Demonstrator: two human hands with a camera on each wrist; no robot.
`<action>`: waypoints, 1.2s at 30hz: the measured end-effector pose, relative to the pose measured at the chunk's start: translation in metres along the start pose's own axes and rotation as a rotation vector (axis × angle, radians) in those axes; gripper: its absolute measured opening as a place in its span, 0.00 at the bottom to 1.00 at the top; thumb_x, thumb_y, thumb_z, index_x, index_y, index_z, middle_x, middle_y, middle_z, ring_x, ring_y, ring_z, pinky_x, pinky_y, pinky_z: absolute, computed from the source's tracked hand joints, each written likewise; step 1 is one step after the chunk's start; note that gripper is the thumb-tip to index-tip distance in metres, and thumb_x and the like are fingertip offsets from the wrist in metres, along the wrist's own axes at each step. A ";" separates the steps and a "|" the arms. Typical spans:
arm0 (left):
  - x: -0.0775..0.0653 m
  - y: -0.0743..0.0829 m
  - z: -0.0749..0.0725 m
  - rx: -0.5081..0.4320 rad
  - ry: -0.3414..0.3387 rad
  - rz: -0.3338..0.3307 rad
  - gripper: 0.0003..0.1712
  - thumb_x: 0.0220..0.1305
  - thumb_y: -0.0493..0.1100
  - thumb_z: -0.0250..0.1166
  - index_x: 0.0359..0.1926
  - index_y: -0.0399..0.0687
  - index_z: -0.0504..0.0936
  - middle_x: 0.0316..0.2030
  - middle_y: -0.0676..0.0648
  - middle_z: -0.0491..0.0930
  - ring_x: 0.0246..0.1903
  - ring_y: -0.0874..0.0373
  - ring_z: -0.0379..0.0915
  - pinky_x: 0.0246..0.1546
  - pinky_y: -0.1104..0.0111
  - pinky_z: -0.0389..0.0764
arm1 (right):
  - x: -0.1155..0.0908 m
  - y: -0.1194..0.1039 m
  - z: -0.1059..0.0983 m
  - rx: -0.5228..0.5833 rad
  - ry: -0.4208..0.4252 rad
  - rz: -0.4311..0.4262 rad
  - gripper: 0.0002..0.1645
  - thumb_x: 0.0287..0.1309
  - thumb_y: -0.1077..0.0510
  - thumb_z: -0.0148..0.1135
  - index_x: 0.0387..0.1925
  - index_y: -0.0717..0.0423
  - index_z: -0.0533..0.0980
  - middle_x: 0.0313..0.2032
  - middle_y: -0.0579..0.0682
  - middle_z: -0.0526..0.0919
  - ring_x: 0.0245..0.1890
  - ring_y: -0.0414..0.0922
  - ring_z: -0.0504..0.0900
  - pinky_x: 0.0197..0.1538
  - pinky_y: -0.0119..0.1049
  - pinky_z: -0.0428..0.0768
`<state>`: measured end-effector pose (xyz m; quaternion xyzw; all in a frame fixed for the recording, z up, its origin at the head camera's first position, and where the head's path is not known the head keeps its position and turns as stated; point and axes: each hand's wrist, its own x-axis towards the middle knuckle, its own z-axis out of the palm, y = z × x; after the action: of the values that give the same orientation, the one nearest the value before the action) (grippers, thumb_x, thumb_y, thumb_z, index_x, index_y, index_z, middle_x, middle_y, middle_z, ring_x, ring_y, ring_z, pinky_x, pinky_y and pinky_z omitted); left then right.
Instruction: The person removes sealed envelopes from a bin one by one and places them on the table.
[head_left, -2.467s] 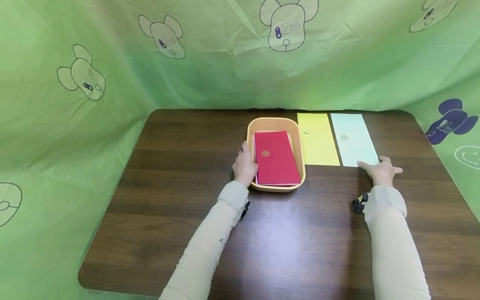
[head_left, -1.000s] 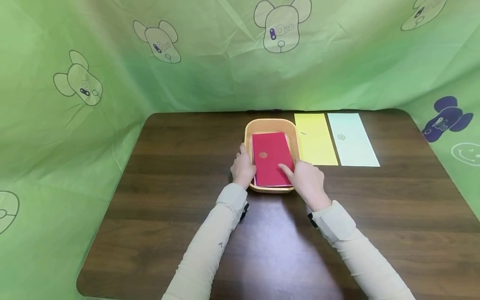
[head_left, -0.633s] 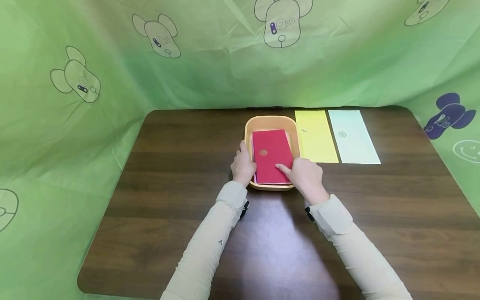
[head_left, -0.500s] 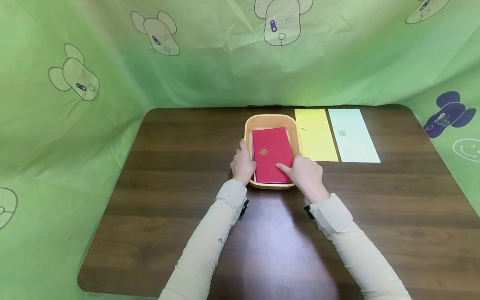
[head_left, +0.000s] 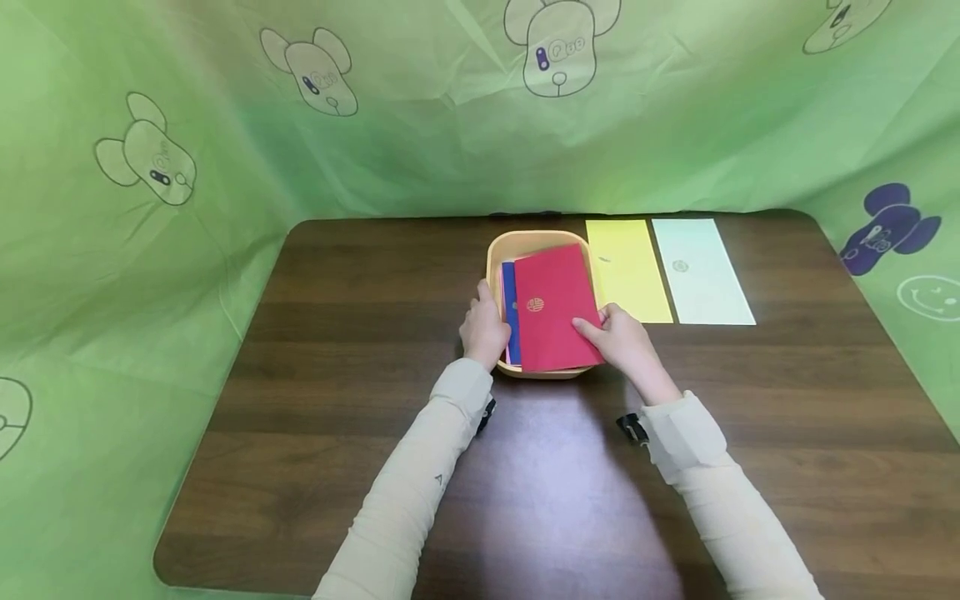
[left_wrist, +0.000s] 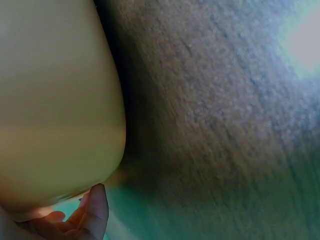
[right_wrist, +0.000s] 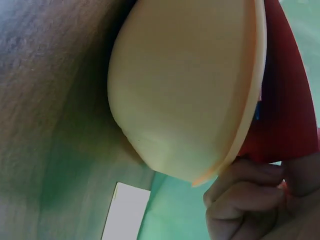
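Note:
A peach-coloured plastic basket [head_left: 540, 237] stands near the back middle of the table. My left hand [head_left: 483, 329] grips its left rim, thumb inside and fingers on the outer wall. In the right wrist view my right hand [right_wrist: 250, 200] pinches the edge of a red envelope [right_wrist: 285, 100] just beyond the basket's rim. From the head view the red envelope [head_left: 555, 300], with a gold round emblem, lies raised and tilted over the basket, its lower right edge in my right hand [head_left: 622, 337]. A blue envelope [head_left: 512, 317] and pinkish edges show beneath it inside the basket.
Right of the basket, a yellow envelope [head_left: 630, 271] and a pale blue envelope [head_left: 701, 271] lie flat side by side along the table's back. The brown wooden table [head_left: 337, 375] ends at green printed cloth [head_left: 412, 167] behind and at the sides.
My right hand came from beside the pale blue envelope to the basket, then took hold of the red envelope. The envelope has lifted and shifted right, uncovering the blue one. My left hand stayed.

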<state>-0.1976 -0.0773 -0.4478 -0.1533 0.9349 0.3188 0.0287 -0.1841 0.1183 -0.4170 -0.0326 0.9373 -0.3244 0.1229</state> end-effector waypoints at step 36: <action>0.000 -0.001 0.004 -0.003 0.002 -0.010 0.44 0.57 0.36 0.63 0.70 0.49 0.51 0.51 0.37 0.74 0.49 0.42 0.76 0.49 0.49 0.76 | -0.083 0.066 -0.016 0.402 0.122 0.176 0.27 0.64 0.44 0.57 0.44 0.67 0.69 0.15 0.24 0.77 0.18 0.29 0.79 0.26 0.28 0.75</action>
<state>-0.1975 -0.0758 -0.4520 -0.1582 0.9337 0.3199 0.0291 -0.1065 0.1913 -0.4280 0.0943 0.8587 -0.4941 0.0978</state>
